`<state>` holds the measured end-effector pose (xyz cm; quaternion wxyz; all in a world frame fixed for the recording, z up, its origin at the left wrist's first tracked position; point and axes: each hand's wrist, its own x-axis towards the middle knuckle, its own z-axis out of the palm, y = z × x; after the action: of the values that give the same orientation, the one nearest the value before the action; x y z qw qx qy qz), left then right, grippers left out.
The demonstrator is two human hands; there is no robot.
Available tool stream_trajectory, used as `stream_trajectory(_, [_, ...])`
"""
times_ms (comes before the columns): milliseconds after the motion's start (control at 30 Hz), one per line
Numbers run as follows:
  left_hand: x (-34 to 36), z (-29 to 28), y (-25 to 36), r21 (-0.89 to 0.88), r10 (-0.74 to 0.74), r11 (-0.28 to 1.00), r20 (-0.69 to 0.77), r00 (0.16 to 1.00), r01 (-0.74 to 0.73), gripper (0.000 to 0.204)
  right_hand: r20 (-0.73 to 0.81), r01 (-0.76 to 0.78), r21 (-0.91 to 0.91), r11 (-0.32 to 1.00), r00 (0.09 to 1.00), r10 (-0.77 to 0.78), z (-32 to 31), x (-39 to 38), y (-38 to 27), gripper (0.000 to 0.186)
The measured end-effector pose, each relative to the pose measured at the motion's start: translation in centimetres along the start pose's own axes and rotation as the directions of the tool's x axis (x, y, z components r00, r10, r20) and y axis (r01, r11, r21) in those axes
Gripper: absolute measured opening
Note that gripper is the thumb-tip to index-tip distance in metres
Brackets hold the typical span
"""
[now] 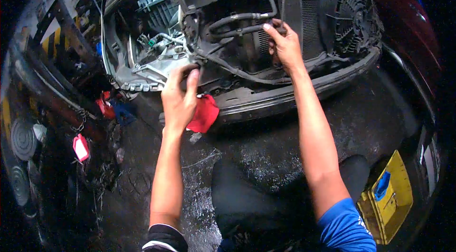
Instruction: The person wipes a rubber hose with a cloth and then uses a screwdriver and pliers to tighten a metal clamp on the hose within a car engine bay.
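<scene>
The opened front of a car fills the upper part of the view. My right hand (286, 48) is closed at the end of a bent black rubber hose (235, 32), thumb and fingers pinched together beside the radiator (311, 12). Lower and to the left, my left hand (179, 101) has its fingers curled around a dark part by the headlight opening; what they grip is hidden in shadow. A dark cable (242, 76) runs between the two hands along the front. Below the left hand, a red cloth (205, 113) hangs at the bumper bar (259, 107).
A round fan (354, 14) sits at the right of the radiator. On the floor at lower right is a yellow bin (396, 199) with a blue item (382, 186). A red-and-white bottle (81, 148) and dark metal frames (52, 81) stand at left.
</scene>
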<state>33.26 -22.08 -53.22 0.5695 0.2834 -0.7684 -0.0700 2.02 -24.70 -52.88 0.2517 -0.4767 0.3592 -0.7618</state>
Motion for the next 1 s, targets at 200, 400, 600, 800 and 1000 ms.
stream_trajectory(200, [-14.7, -4.3, -5.0, -0.159, -0.439, 0.898, -0.400, 0.805, 0.411, 0.025, -0.066, -0.029, -0.083, 0.996, 0.998, 0.023, -0.6, 0.0, 0.0, 0.052])
stream_trajectory(400, [-37.8, -9.1, -5.9, 0.146, -0.800, 0.535, -0.228, 0.555, 0.832, 0.025, -0.278, 0.412, -0.198, 0.889, 0.847, -0.454, -0.2, -4.5, -1.9, 0.040])
stream_trajectory(600, [-47.8, -15.0, -3.5, 0.187, -0.909, 0.325, -0.208, 0.360, 0.927, 0.021, 0.598, 0.031, -0.588, 0.808, 0.691, 0.407, 14.9, -8.7, -7.5, 0.052])
stream_trajectory(800, [-44.8, -13.9, -1.4, 0.065, -0.946, 0.288, -0.134, 0.295, 0.955, 0.029, 0.771, 0.528, -0.587, 0.614, 0.596, 0.224, 28.3, -0.6, 2.2, 0.051])
stream_trajectory(1000, [-46.8, -14.3, 1.4, 0.106, -0.957, 0.226, -0.162, 0.241, 0.968, 0.031, 0.738, 0.655, -0.667, 0.355, 0.647, 0.193, 32.4, -1.4, 6.5, 0.042])
